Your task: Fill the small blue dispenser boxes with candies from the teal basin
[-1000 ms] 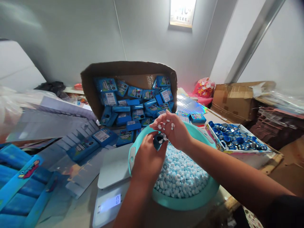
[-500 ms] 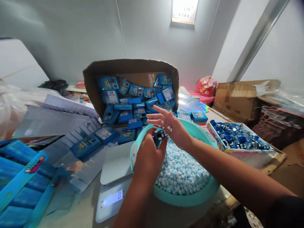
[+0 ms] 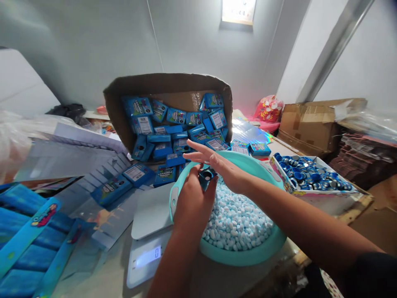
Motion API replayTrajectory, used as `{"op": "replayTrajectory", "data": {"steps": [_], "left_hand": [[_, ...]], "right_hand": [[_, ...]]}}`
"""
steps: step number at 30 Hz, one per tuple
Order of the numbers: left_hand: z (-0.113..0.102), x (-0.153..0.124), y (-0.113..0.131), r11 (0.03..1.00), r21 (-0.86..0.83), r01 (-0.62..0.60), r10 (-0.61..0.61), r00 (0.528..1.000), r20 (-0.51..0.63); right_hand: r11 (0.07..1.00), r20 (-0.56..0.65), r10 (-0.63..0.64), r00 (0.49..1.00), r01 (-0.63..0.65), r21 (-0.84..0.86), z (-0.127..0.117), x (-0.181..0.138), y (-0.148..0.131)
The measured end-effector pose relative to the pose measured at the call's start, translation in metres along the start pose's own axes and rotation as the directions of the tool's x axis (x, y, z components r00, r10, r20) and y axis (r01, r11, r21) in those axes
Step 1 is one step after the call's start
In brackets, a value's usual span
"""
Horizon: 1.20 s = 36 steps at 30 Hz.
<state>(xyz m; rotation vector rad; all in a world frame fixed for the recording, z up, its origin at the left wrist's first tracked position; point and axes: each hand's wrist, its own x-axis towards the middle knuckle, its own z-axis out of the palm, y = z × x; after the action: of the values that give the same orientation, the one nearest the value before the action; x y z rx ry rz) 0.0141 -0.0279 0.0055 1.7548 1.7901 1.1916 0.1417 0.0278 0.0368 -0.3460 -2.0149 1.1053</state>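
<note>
Reading "CARAMELO MACIZO" on blue boxes (image 3: 164,174)

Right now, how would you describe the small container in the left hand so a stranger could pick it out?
Find the teal basin of white pellets at the table's near edge. Above its far-left rim, the left hand pinches a small dark blue tin, with the right hand open flat beside it. Unlike the flat blue boxes spilling from the carton behind, it is open-topped and held.

Box labels (image 3: 164,173) blurred — unreadable.
</note>
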Motion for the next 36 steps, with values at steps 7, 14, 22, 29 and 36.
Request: {"op": "replayTrajectory", "data": {"steps": [7, 14, 22, 29, 36], "left_hand": [[0.002, 0.001, 0.0, 1.0, 0.023, -0.015, 0.016, 0.999, -0.037], [0.001, 0.001, 0.001, 0.999, 0.035, -0.027, 0.029, 0.998, -0.048], [0.002, 0.002, -0.002, 0.995, 0.049, -0.087, 0.091, 0.992, -0.086], [0.007, 0.004, -0.011, 0.995, -0.031, -0.1, 0.096, 0.989, -0.116], [0.007, 0.003, -0.009, 0.997, -0.064, -0.033, 0.023, 0.988, -0.15]], "right_hand": [[0.955, 0.078, 0.059, 0.995, -0.034, -0.295, -0.003, -0.003, -0.009], [0.937, 0.099, 0.071, 0.993, -0.032, -0.347, -0.005, -0.004, -0.011], [0.928, 0.142, 0.079, 0.987, -0.021, -0.372, -0.005, -0.004, -0.007], [0.881, -0.133, -0.115, 0.984, 0.04, -0.471, -0.009, 0.003, 0.0], [0.717, -0.409, -0.078, 0.909, -0.234, -0.657, -0.024, 0.009, 0.006]]}}
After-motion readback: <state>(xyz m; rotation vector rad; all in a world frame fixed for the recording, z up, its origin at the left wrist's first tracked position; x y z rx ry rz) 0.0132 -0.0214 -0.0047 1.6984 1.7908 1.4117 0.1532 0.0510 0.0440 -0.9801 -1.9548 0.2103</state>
